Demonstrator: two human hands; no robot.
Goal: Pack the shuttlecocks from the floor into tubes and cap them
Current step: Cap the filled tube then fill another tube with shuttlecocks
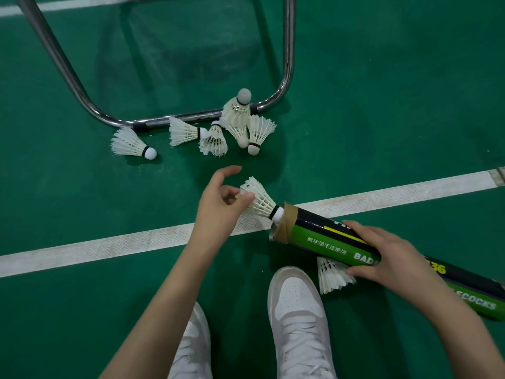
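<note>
The fingers of the left hand pinch the feather skirt of a white shuttlecock, its cork tip just entering the open mouth of a green and black tube. The index finger is lifted and curved clear of the feathers. The right hand wraps over the middle of the tube, fingers curled round it, holding it tilted low above the floor with the mouth facing the left hand. The tips of those fingers touch the feathers of another shuttlecock, which lies under the tube; whether it is gripped cannot be told.

Packing appears to be mid-way at best. Six loose shuttlecocks lie on the green court floor beyond the white line, clustered against the bent chrome frame of a piece of furniture. One stands cork up; one lies apart to the left of the group. How many are already inside the tube cannot be seen. No cap is visible, and the far end of the tube runs out of view at the right edge. The person's white shoes stand near the bottom of the view.
</note>
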